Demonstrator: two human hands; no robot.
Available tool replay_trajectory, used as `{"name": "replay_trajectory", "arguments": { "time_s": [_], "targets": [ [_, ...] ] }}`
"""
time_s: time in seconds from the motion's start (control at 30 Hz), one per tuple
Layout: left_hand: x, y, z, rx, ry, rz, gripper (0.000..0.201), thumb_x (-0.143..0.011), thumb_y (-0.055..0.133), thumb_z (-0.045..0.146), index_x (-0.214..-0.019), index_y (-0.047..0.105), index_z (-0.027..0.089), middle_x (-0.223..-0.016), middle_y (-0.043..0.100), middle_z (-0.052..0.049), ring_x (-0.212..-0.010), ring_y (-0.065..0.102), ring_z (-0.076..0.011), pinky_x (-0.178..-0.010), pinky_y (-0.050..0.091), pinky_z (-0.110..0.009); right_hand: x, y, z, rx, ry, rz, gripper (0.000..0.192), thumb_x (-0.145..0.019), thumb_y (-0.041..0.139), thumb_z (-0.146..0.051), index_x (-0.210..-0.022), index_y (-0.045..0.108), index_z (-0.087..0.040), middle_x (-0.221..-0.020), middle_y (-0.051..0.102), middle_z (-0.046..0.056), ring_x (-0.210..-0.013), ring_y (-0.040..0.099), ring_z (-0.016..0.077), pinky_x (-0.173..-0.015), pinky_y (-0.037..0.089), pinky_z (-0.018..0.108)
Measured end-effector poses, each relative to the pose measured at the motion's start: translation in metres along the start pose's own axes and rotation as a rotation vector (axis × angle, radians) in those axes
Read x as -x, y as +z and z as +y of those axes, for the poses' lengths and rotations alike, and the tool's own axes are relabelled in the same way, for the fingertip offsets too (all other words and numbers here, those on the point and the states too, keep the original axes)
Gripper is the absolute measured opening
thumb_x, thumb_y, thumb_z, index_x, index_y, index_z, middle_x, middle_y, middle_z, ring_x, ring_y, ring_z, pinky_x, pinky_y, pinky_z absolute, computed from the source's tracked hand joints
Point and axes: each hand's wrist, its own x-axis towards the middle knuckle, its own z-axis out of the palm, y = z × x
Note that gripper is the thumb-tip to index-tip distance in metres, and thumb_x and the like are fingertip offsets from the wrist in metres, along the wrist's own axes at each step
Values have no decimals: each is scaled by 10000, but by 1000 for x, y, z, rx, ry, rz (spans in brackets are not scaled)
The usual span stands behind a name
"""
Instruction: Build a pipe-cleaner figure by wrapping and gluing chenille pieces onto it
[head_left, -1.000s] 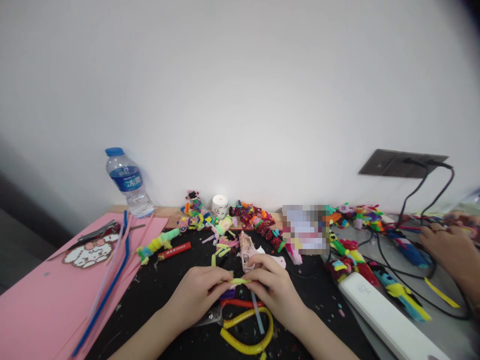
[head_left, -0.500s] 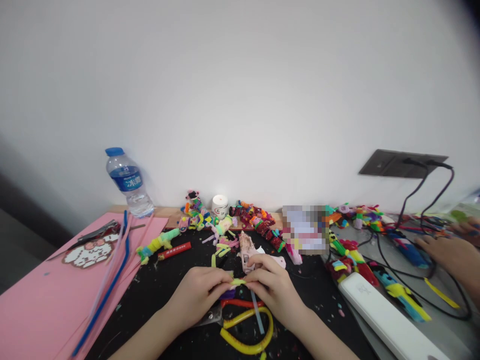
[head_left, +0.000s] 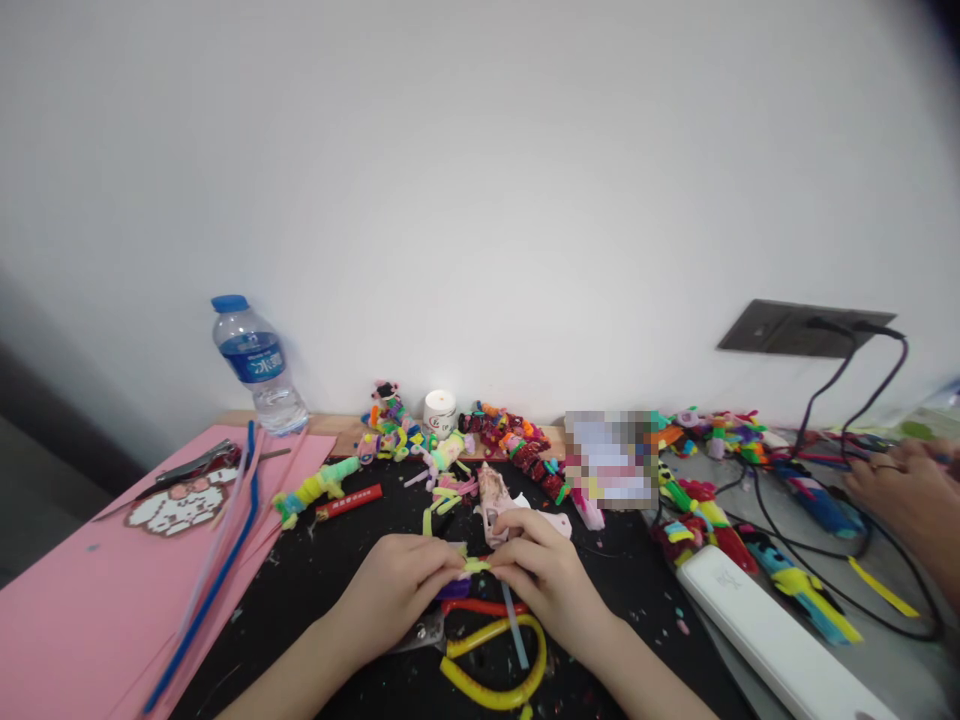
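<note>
My left hand (head_left: 397, 585) and my right hand (head_left: 551, 580) meet over the black work surface. Their fingertips pinch the two ends of a short yellow-green fuzzy pipe cleaner piece (head_left: 475, 566). Just below the fingers lie a purple piece (head_left: 454, 590) and a red strip (head_left: 484, 606). A tool's curved yellow handles (head_left: 501, 695) rest nearer to me, with a translucent stick (head_left: 517, 640) across them. Beyond my right hand sits a stained pink object (head_left: 493, 500), perhaps a glue gun.
Pink sheets (head_left: 67, 600) at left carry long pipe cleaners (head_left: 202, 610) and dark scissors (head_left: 187, 468). A water bottle (head_left: 259, 365) stands behind. Colourful pipe-cleaner figures (head_left: 529, 455) line the wall. A white case (head_left: 757, 625), black cables (head_left: 832, 600) and another person's hand (head_left: 900, 490) are at right.
My hands stay almost in place, the fingers shifting slightly on the yellow-green piece. At far right, the other person's hands have drawn closer together.
</note>
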Motion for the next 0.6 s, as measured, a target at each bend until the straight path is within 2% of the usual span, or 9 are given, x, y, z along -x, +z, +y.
{"name": "replay_trajectory", "arguments": {
  "time_s": [0.33, 0.6],
  "targets": [
    [-2, -4, 0, 59, -1, 40, 169, -871, 488, 229, -867, 656, 207, -791, 691, -13, -689, 633, -126, -666, 467, -189, -1, -2, -3, -33, 24, 62, 122, -804, 553, -121, -809, 646, -199, -948, 569, 59, -892, 565, 172, -774, 466, 283],
    [-3, -6, 0, 125, -18, 38, 187, -870, 478, 187, -900, 661, 210, -840, 697, -11, -735, 640, -125, -691, 471, -168, -3, -3, -2, -49, 29, 76, 131, -793, 555, -98, -803, 640, -196, -932, 568, 57, -892, 567, 173, -782, 467, 289]
  ]
}}
